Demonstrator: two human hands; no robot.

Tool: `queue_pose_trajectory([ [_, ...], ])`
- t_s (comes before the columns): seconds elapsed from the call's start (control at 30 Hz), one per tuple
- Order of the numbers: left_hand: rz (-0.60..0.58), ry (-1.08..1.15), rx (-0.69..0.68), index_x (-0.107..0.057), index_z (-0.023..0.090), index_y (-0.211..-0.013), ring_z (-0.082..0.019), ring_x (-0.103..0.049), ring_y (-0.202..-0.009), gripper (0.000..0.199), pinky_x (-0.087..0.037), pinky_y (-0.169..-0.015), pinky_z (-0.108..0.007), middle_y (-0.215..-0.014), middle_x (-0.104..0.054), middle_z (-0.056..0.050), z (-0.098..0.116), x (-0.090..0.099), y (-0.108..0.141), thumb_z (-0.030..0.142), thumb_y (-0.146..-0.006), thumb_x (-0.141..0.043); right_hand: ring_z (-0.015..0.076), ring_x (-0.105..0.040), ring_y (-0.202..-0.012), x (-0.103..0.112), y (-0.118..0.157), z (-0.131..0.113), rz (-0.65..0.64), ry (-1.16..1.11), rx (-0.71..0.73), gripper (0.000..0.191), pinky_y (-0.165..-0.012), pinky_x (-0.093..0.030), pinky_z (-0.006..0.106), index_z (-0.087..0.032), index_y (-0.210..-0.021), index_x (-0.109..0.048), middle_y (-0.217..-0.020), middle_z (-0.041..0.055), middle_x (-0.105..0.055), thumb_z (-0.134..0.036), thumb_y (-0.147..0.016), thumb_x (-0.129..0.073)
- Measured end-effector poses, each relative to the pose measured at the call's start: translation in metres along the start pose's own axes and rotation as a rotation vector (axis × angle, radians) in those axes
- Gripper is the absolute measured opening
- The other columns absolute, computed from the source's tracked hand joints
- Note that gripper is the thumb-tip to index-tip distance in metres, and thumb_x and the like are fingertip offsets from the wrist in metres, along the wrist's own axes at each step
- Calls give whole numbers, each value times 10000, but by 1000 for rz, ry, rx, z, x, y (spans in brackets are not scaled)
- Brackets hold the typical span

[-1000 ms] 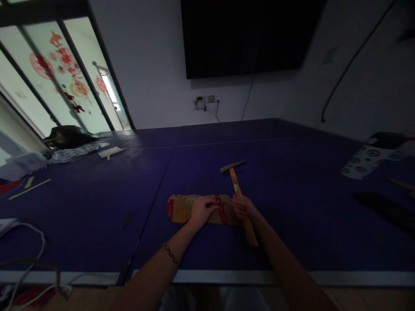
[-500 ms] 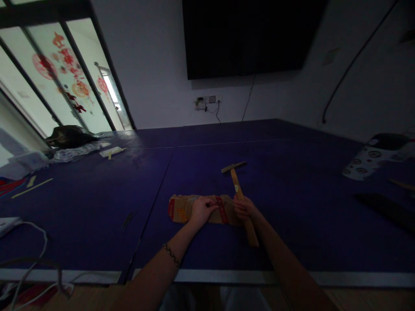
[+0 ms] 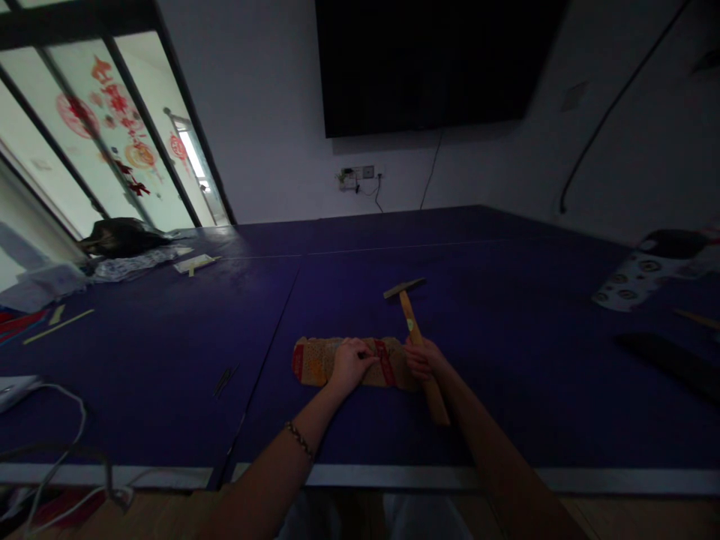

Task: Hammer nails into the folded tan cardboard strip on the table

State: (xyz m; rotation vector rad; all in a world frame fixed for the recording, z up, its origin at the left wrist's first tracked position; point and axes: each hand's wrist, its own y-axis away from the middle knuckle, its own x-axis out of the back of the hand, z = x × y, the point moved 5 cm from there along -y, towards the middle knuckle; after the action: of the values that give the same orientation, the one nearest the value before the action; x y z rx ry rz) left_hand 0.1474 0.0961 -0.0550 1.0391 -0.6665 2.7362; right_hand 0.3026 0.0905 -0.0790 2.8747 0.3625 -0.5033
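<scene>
A flat brown piece with red bands and an orange patch (image 3: 313, 363) lies on the dark blue table (image 3: 349, 292) near its front edge. My left hand (image 3: 353, 364) rests on the middle of this piece, thumb and fingers pinched together; what is between them, if anything, is too small to make out. My right hand (image 3: 423, 360) is wrapped round the wooden handle of a hammer (image 3: 409, 315) at the right end of the piece. The hammer's metal head points away from me, beyond the piece, and its handle end is towards me.
Several thin dark pieces (image 3: 225, 381) lie left of the table seam. A white device with a cable (image 3: 16, 390) is at the left edge. On the right are a dark flat object (image 3: 667, 364) and a patterned white item (image 3: 633, 279). A black bag (image 3: 124, 237) sits back left.
</scene>
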Motion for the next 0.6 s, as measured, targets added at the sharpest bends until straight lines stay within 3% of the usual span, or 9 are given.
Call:
queue_pose_trajectory([
  [0.13, -5, 8, 7, -634, 163, -557, -140, -541, -691, 87, -366, -749, -298, -653, -615, -9, 0, -1, -1, 204, -611, -689, 22, -188, -211, -16, 27, -15, 51, 53, -3, 395, -214, -180, 137, -236, -699, -313, -344, -161, -267, -407, -549, -635],
  [0.2, -10, 12, 12, -628, 160, -551, -142, -541, -684, 98, -371, -738, -296, -648, -614, -11, 0, -1, -1, 210, -605, -693, 27, -223, -217, -28, 53, -19, 128, 130, -26, 372, -209, -199, 144, -233, -720, -328, -364, -149, -301, -412, -576, -620],
  [0.37, -10, -4, 17, -630, 162, -558, -146, -543, -685, 98, -366, -757, -305, -661, -619, -15, 0, -3, -2, 219, -611, -689, 37, -241, -223, -60, 113, -13, 184, 314, -168, 294, -218, -209, 168, -218, -728, -395, -347, -129, -299, -365, -585, -605],
  [0.47, -19, -8, 18, -636, 158, -571, -150, -541, -693, 86, -373, -728, -291, -667, -621, -21, -1, -5, -2, 213, -616, -685, 42, -249, -243, -65, 126, -9, 234, 421, -191, 211, -234, -194, 182, -210, -672, -422, -354, -109, -312, -327, -600, -582],
  [0.6, -38, -21, 14, -648, 154, -589, -148, -536, -704, 88, -378, -704, -275, -677, -624, -20, -2, -7, -3, 228, -619, -684, 45, -276, -292, -68, 126, -9, 263, 502, -67, 149, -280, -198, 187, -203, -645, -451, -393, -90, -335, -284, -609, -570],
])
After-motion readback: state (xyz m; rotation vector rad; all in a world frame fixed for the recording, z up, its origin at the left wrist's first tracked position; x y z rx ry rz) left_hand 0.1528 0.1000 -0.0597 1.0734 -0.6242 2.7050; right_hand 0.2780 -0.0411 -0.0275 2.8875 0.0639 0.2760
